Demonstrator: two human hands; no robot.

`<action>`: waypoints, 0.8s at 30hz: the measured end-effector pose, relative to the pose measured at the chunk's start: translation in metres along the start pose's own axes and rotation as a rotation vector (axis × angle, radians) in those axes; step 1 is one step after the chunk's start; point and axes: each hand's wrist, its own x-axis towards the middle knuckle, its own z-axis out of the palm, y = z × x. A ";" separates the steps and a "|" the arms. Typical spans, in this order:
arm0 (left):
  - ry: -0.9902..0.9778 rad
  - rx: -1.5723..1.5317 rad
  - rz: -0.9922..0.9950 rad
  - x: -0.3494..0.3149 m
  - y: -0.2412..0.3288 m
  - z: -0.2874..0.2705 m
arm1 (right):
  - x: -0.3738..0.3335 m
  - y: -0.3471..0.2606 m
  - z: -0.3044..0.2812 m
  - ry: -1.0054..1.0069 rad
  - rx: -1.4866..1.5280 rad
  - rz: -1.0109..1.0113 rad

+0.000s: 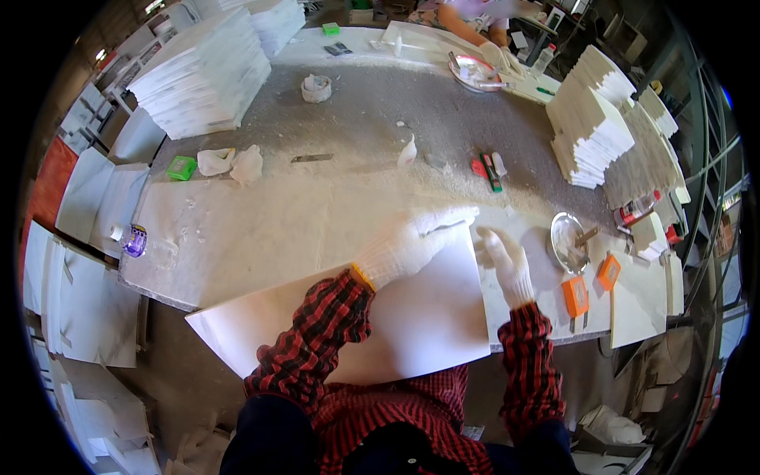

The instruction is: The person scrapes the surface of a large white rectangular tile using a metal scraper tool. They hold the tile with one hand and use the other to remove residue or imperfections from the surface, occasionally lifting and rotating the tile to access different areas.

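A white stone-like slab [419,321] lies at a slant over the near edge of the worktable, its near side reaching back to my body. My left hand [408,247], in a white knit glove, rests on the slab's far edge. Its fingers are stretched out along that edge to the far right corner; part of the thumb is hard to make out. Just off the slab's right edge is my right hand [508,267], gloved too, with its fingers apart and nothing in them.
On the table [340,127] are a metal bowl [568,241], orange boxes [576,297], a green-handled tool [491,172] and a tape-like roll [316,89]. Slab stacks [202,75] stand far left and right [590,131]. Across the table works another person [475,28].
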 end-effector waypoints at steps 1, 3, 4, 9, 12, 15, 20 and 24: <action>0.015 0.027 0.030 0.000 -0.008 0.001 | 0.025 0.005 0.002 -0.032 -0.058 -0.039; 0.028 0.068 0.061 0.001 -0.005 0.001 | 0.074 0.012 0.007 -0.051 -0.187 -0.130; 0.021 0.082 0.058 0.002 0.002 0.002 | 0.096 0.018 0.010 -0.036 -0.256 -0.173; 0.023 0.149 -0.032 0.000 0.015 -0.005 | 0.185 0.017 0.060 -0.042 -0.413 -0.298; 0.011 0.132 -0.087 0.004 0.013 -0.004 | 0.222 0.029 0.081 -0.016 -0.436 -0.433; 0.004 0.111 -0.136 0.005 0.016 -0.005 | 0.234 0.027 0.095 -0.009 -0.442 -0.448; -0.002 0.092 -0.146 0.006 0.014 -0.006 | 0.233 0.026 0.103 -0.133 -0.382 -0.379; -0.019 0.097 -0.125 0.009 0.015 -0.006 | 0.223 0.022 0.094 -0.165 -0.253 -0.226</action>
